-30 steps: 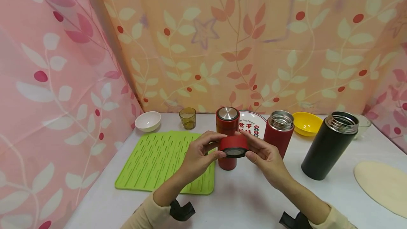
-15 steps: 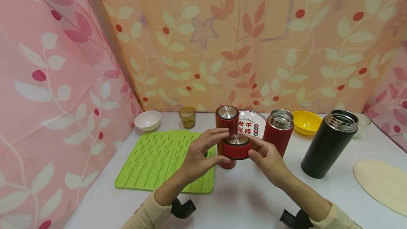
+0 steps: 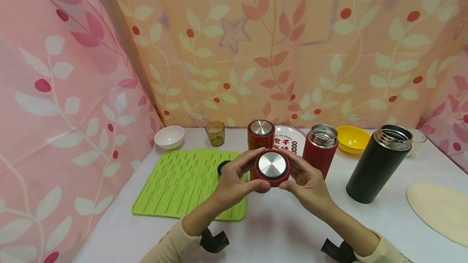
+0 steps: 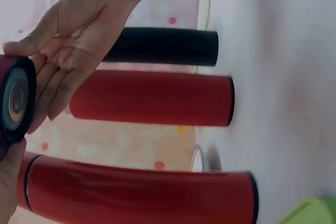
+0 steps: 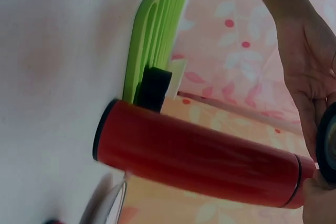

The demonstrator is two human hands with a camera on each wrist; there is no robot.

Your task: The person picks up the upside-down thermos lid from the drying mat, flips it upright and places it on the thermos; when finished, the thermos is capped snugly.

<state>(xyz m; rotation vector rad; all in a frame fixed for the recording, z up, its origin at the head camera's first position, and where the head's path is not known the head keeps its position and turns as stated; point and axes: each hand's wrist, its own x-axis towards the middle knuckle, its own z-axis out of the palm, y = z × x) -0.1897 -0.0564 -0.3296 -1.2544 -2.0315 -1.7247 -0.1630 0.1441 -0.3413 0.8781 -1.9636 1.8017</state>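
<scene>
Both hands hold a red thermos lid [image 3: 272, 167] up in front of the body, its brushed steel top turned towards the head camera. The left hand [image 3: 237, 178] grips its left side and the right hand [image 3: 305, 177] its right side, thumbs along the near edge. In the left wrist view, the lid's black-rimmed underside [image 4: 19, 103] shows. Right behind the lid stands a slim red thermos [image 3: 261, 137] with a steel-topped cap on. To the right are a wider red thermos [image 3: 319, 153] and a tall black thermos [image 3: 376, 169], both uncapped with bare steel necks.
A green ribbed mat [image 3: 175, 190] lies at left, with a black lid [image 3: 222, 167] on it, partly behind the left hand. Along the back are a white bowl [image 3: 170, 137], an amber glass [image 3: 215, 133], a printed plate [image 3: 289, 135] and a yellow bowl [image 3: 353, 139]. A beige oval mat [image 3: 440, 210] lies at right.
The hands have tilted the red lid over: its underside faced the head camera before, now its steel top does. The black lid on the mat has come into view beside the left hand.
</scene>
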